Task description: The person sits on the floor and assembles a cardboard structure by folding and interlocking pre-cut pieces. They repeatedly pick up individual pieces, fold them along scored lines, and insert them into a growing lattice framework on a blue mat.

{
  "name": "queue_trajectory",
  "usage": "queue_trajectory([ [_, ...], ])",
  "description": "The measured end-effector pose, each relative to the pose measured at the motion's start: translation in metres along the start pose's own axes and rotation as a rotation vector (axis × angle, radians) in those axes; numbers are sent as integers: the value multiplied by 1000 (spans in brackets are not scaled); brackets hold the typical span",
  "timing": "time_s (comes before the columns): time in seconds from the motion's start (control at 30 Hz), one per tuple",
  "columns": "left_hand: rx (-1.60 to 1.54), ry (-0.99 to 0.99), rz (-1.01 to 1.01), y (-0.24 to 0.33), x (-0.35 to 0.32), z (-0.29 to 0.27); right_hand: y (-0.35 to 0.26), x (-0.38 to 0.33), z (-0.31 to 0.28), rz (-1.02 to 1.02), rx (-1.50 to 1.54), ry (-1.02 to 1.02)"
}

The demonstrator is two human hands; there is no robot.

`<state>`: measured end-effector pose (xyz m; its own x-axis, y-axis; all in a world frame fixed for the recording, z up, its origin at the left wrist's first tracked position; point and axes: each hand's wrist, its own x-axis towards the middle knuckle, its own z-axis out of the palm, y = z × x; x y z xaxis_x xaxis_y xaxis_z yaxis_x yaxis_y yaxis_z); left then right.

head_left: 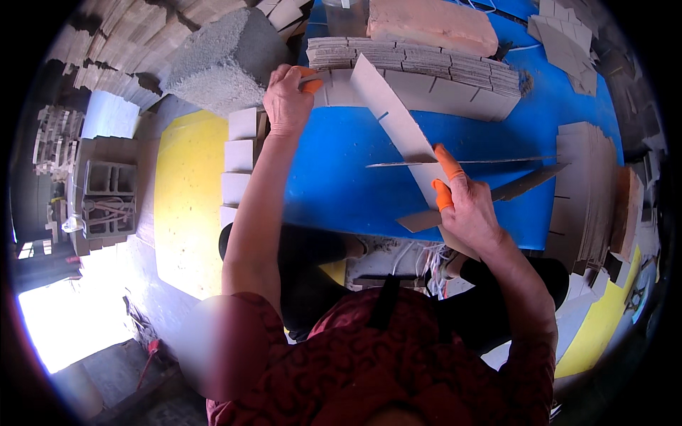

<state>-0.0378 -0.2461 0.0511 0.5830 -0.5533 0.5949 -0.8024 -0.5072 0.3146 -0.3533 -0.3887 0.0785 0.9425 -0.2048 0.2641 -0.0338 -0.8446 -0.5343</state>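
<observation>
My right hand (pixel 469 209), with orange finger covers on its thumb and a finger, grips a long grey cardboard strip (pixel 389 110) that slants from upper left to lower right. Two other cardboard strips cross it: a thin edge-on strip (pixel 508 161) and a darker strip (pixel 529 182). A short piece end (pixel 419 221) sticks out left of the hand. My left hand (pixel 290 99), also with orange on its fingers, is closed in a pinch on a cardboard strip at the left end of a long row of stacked slotted strips (pixel 455 96).
Everything lies over a blue tabletop (pixel 341 170). A pinkish brick (pixel 433 27) rests behind the row, and a rough concrete block (pixel 224 64) stands far left. More strips are stacked at the right (pixel 586 192) and in small piles beside my left forearm (pixel 238 156). Yellow board (pixel 188 199) lies further left.
</observation>
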Motion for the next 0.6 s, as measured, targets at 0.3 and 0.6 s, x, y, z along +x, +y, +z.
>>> queue_trajectory([
  [0.3,-509,-371,-189,55,-35,-21,-2,1,-2,-65,85,20],
  [0.6,-370,-407,-111,53,-78,-28,-9,7,10,54,-271,-468],
])
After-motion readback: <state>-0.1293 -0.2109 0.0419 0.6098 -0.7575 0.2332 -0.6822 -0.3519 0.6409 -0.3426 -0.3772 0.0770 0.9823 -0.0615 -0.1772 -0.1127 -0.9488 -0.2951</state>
